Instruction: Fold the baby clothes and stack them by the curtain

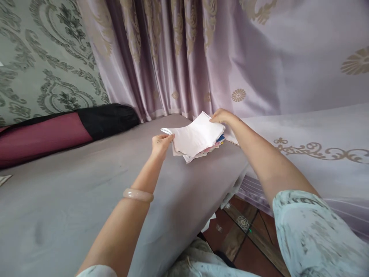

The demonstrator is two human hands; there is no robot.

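A white folded cloth point(194, 134) is stretched between my two hands over the far end of the bed. My left hand point(162, 144) pinches its left corner between thumb and fingers. At the upper right corner, my right hand point(222, 116) grips the edge. Beneath the white cloth, the edges of a stack of cloths point(215, 146) show in pink, blue and pale colours. Most of that stack is hidden, and I cannot tell whether the white cloth rests on it. A pale bangle point(138, 195) circles my left wrist.
The grey-covered bed point(121, 177) spreads out in front of me. A long maroon and black bag point(63, 132) lies along the wall at left. Purple patterned curtains point(173, 57) hang behind and to the right. Below the bed's right edge is a tiled floor point(245, 227).
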